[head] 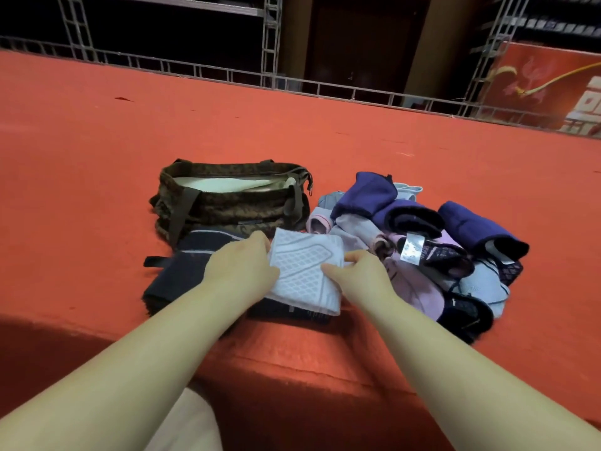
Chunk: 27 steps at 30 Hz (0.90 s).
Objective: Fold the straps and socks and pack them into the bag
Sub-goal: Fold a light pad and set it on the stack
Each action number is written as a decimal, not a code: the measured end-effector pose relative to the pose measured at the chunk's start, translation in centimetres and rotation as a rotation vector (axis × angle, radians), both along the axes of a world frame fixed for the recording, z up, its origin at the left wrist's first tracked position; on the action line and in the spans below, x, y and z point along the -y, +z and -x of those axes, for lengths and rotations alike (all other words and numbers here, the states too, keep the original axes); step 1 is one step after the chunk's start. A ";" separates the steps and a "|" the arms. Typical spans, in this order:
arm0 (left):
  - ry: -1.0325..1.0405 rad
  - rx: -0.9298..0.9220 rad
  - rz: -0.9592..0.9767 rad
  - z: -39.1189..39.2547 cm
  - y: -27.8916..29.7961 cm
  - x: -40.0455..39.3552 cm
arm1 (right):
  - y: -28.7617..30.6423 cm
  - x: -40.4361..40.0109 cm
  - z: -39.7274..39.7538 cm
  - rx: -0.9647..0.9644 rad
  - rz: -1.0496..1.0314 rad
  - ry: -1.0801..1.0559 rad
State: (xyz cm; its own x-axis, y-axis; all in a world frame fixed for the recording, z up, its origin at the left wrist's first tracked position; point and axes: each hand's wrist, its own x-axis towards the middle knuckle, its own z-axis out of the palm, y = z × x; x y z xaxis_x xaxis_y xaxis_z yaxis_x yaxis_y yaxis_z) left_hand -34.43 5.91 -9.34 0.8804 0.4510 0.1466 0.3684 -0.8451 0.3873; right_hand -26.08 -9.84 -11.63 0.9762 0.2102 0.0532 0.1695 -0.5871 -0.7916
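Observation:
A folded pale lilac sock (305,271) with a woven diamond pattern lies in front of me on top of a dark navy strap (182,271). My left hand (242,266) grips its left edge. My right hand (361,271) pinches its right edge. Just behind them stands the brown patterned bag (227,203), open at the top, with a pale lining showing inside. A pile of purple, pink and light blue socks and straps (432,249) lies to the right of the bag.
Everything lies on a red carpeted platform (97,157) whose front edge runs just below my hands. Metal truss railing (227,76) borders the far side. A red banner (546,89) stands at the back right.

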 end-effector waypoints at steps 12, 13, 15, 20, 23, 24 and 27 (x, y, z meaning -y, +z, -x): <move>-0.041 -0.061 -0.556 0.0 -2.6 0.5 | -2.1 -0.4 -0.1 0.120 0.173 0.088; -0.085 -0.017 -0.585 -0.2 -2.9 0.3 | -2.1 -0.3 0.0 0.143 0.168 0.098; -0.208 0.108 -0.588 -0.4 -2.9 0.4 | -2.4 -0.3 0.5 0.264 0.201 0.125; -0.355 -0.184 -0.381 -1.5 -3.3 2.0 | -3.1 -0.3 0.6 0.367 0.376 0.343; -0.305 -0.360 -0.229 -1.8 -4.3 2.2 | -3.6 0.0 0.0 0.229 0.472 0.442; -0.291 -0.382 -0.216 -1.9 -4.6 2.3 | -3.9 0.0 -0.1 0.215 0.491 0.461; -0.273 -0.374 -0.238 -2.1 -5.1 2.5 | -4.1 0.2 -0.3 0.212 0.532 0.483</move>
State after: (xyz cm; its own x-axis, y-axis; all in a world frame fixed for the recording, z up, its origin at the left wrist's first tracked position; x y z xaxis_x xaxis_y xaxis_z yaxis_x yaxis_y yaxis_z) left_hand -32.37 3.43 -14.47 0.9730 0.1905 -0.1303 0.1991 -0.9783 0.0566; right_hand -25.83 -10.04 -15.76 0.7492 0.6624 0.0010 0.6224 -0.7035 -0.3430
